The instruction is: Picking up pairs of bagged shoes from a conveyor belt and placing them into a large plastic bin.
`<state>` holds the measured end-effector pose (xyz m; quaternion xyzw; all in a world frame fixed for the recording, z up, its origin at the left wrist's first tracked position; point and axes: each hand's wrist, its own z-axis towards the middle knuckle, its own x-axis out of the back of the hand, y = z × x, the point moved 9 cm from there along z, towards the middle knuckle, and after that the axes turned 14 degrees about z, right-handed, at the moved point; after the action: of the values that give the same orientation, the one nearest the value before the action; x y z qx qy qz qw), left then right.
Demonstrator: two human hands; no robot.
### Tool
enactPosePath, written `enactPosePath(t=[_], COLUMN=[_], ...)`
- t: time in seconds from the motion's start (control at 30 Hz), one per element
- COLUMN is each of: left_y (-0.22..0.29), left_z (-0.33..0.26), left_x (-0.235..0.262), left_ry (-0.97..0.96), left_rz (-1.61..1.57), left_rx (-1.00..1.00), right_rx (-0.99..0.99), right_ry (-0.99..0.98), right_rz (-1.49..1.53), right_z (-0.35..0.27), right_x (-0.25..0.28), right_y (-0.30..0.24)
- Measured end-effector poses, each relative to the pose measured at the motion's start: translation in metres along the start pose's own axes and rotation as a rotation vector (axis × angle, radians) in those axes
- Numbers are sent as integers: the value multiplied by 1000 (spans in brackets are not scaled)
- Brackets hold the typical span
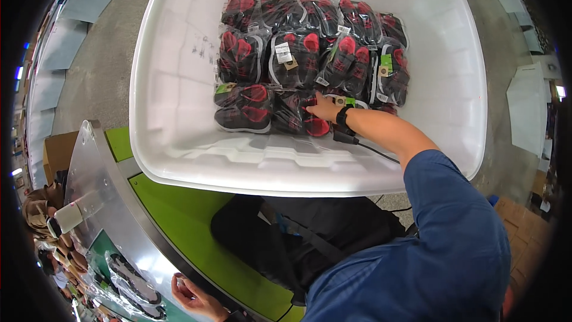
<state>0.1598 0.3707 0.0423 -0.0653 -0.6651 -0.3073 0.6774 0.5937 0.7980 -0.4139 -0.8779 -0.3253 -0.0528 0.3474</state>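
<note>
My right hand (325,108) reaches down into a big white plastic bin, a dark watch band on its wrist. Its fingers close on the front edge of a clear-bagged pair of black and red shoes (290,113) in the nearest row; the fingertips are partly hidden. Alongside lies another bagged pair of shoes (243,109). My left hand (195,299) is low at the metal table's edge, fingers loosely bent and apart with nothing in them. Nearest to it are bagged grey and black shoes or soles (132,283) on a green mat.
Rows of bagged shoes (296,54) fill the middle of the white bin (179,170). A curved metal table (113,203) with a green side stands at left, bearing a small upright device (70,218). A black cable (381,153) crosses the bin's near wall. A cardboard box (521,226) is at right.
</note>
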Motion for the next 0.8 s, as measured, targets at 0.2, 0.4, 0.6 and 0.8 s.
enactPosePath(t=[0.2, 0.4, 0.6, 0.8], left_y=[-40, -25, -130, -390], left_z=[-1, 21, 77, 176], left_x=[14, 12, 105, 76], left_ry=[46, 135, 543, -181], left_rz=[-63, -141, 324, 282], left_rx=[51, -111, -87, 433], right_rx=[250, 628, 676, 599], right_ry=[-185, -96, 223, 69], right_rz=[-189, -163, -64, 222], right_z=[-10, -3, 2, -84], right_x=[-28, 43, 146, 138], right_y=[-37, -24, -53, -114])
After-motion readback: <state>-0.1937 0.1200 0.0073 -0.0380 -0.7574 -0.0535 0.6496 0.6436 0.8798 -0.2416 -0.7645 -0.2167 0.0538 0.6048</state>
